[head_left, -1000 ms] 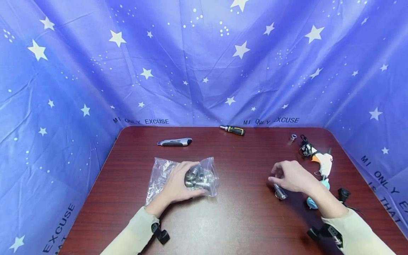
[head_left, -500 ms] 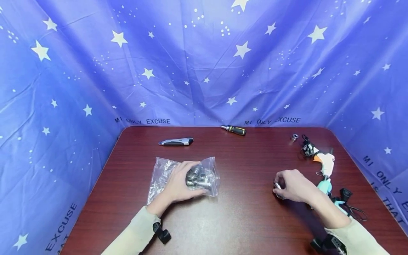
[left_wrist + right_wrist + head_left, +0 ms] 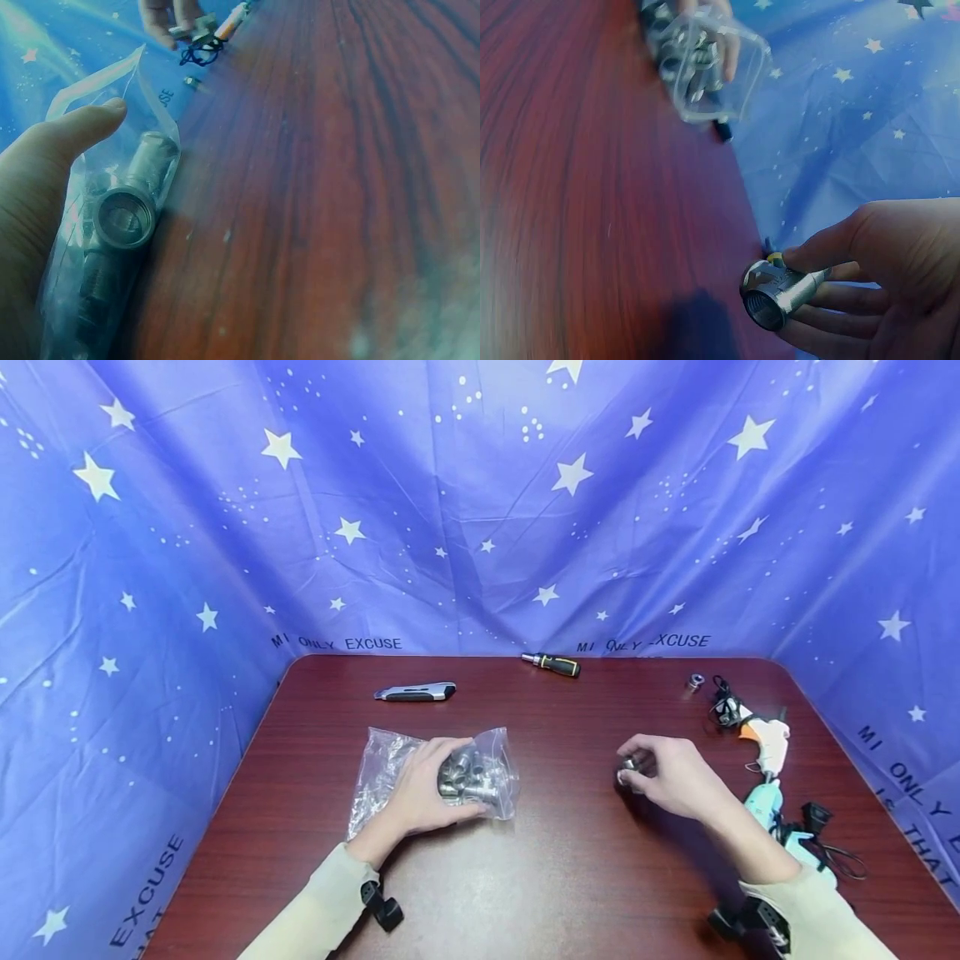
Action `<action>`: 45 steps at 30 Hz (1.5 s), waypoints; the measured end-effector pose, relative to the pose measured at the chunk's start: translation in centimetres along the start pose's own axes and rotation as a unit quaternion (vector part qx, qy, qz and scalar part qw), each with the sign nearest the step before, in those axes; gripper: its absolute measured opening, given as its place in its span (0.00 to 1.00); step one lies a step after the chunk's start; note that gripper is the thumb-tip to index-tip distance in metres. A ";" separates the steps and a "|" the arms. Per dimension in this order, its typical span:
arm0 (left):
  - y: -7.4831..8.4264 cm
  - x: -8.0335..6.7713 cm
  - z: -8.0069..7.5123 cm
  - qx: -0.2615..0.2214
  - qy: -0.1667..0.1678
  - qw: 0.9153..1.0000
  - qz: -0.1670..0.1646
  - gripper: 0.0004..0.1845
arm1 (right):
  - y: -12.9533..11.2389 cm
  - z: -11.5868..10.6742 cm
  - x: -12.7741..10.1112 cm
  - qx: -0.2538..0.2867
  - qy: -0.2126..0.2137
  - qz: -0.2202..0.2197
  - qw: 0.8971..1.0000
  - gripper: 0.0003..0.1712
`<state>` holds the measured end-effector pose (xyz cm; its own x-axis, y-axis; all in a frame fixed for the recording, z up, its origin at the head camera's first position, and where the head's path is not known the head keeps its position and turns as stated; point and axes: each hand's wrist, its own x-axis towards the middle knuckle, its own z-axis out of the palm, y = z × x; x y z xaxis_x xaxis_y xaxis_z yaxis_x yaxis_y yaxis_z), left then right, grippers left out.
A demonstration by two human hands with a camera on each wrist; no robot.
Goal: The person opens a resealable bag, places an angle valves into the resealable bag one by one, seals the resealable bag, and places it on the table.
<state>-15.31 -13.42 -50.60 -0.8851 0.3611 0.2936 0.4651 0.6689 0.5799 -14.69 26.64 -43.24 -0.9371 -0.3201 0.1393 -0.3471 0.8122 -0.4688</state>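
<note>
My left hand (image 3: 420, 785) grips a clear plastic bag (image 3: 381, 756) on the left-middle of the table, fingers curved over its far side and thumb on the near side. Through the plastic show several metal pipe fittings (image 3: 467, 777); a round threaded opening (image 3: 124, 217) faces the left wrist camera. To the right, my right hand (image 3: 678, 777) pinches one threaded metal tee fitting (image 3: 784, 294) between thumb and fingers. That fitting is held above the table, its threaded mouth pointing away from the palm. Part of it is hidden by the fingers.
At the back lie a utility knife (image 3: 416, 692) and a black-and-yellow screwdriver (image 3: 557, 666). A small metal fitting (image 3: 695, 682) stands at the back right. Along the right side are a white glue gun (image 3: 771, 743), a light-blue tool (image 3: 763, 802) and a black plug (image 3: 816, 815) with cable.
My right hand has taken hold of the metal fitting that lay on the table, lifted it and moved left with it. The left hand keeps its place on the bag.
</note>
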 end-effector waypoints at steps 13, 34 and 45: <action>0.0 -0.2 -0.1 0.025 -0.003 1.000 0.004 0.56 | -4.5 3.9 3.3 0.123 0.025 -0.031 0.992 0.09; 0.4 0.0 -0.2 0.020 0.007 1.000 0.012 0.56 | -9.5 9.8 6.4 0.310 -0.083 -0.063 0.945 0.10; 0.2 0.0 0.0 0.027 0.004 1.000 0.011 0.56 | -10.0 11.3 6.4 0.267 -0.076 -0.094 0.956 0.02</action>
<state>-15.23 -13.32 -50.48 -0.8751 0.3703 0.3116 0.4836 0.6954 0.5316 -16.79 10.94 -47.48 -0.8298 -0.5360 0.1551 -0.4024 0.3822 -0.8319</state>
